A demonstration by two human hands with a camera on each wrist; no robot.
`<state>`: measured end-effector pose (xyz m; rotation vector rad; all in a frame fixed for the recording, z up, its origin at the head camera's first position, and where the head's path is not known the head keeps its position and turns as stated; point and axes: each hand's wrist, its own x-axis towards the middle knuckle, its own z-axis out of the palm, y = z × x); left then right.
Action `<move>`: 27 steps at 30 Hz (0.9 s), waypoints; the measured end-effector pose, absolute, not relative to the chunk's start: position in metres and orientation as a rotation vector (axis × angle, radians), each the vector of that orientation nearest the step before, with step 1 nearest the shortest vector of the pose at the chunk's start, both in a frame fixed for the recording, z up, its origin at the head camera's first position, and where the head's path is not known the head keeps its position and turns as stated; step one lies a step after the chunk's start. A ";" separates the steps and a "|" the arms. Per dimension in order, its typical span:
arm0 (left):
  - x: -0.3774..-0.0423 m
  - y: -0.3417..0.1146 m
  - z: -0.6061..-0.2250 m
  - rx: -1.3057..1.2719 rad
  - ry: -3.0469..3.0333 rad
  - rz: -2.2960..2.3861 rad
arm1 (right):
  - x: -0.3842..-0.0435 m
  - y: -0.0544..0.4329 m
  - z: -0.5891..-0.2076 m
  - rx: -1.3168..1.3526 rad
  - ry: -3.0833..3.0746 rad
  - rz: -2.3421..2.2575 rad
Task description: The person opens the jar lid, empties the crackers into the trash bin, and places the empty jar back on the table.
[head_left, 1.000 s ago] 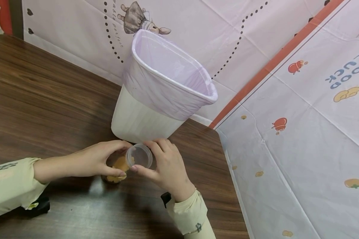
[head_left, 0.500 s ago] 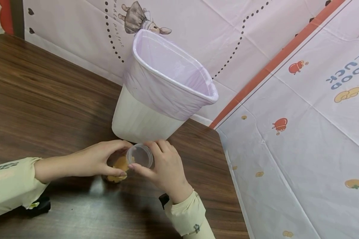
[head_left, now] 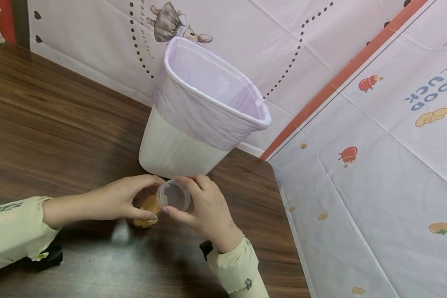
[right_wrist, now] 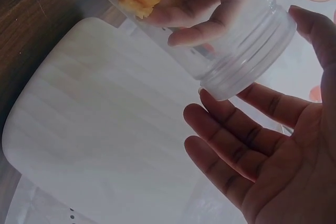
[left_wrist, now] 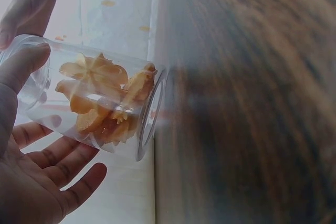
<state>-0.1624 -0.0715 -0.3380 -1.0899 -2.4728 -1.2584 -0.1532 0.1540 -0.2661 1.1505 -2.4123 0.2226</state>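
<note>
A clear plastic jar stands on the table, with golden flower-shaped cookies gathered near its bottom. My left hand holds the jar's side, thumb at the front and fingers spread round the back. At the jar's top is a translucent round lid. The thumb and fingertips of my right hand pinch that lid from opposite edges, as the right wrist view also shows. Whether the lid sits loose or tight on the jar is hard to tell.
Just behind the hands stands a white trash bin with a lilac liner over its rim. Printed cloth hangs behind and along the right edge of the wooden table. A black object lies beneath the left sleeve.
The right hand and wrist shift slightly left and then back right at the lid. The left hand and the jar stay in place.
</note>
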 end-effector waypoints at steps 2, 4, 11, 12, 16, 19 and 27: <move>-0.163 -0.071 -0.338 -1.089 -2.473 -1.253 | -0.153 0.154 -0.265 1.163 -2.419 0.234; -0.163 -0.071 -0.338 -1.087 -2.475 -1.249 | -0.153 0.155 -0.265 1.173 -2.425 0.237; -0.163 -0.071 -0.338 -1.089 -2.478 -1.257 | -0.154 0.156 -0.263 1.220 -2.424 0.262; -0.163 -0.071 -0.338 -1.090 -2.479 -1.258 | -0.154 0.157 -0.263 1.229 -2.422 0.266; -0.163 -0.071 -0.338 -1.097 -2.479 -1.260 | -0.155 0.157 -0.262 1.251 -2.420 0.280; -0.162 -0.071 -0.338 -1.093 -2.482 -1.258 | -0.155 0.158 -0.262 1.260 -2.419 0.290; -0.162 -0.071 -0.338 -1.076 -2.483 -1.246 | -0.155 0.160 -0.260 1.257 -2.445 0.355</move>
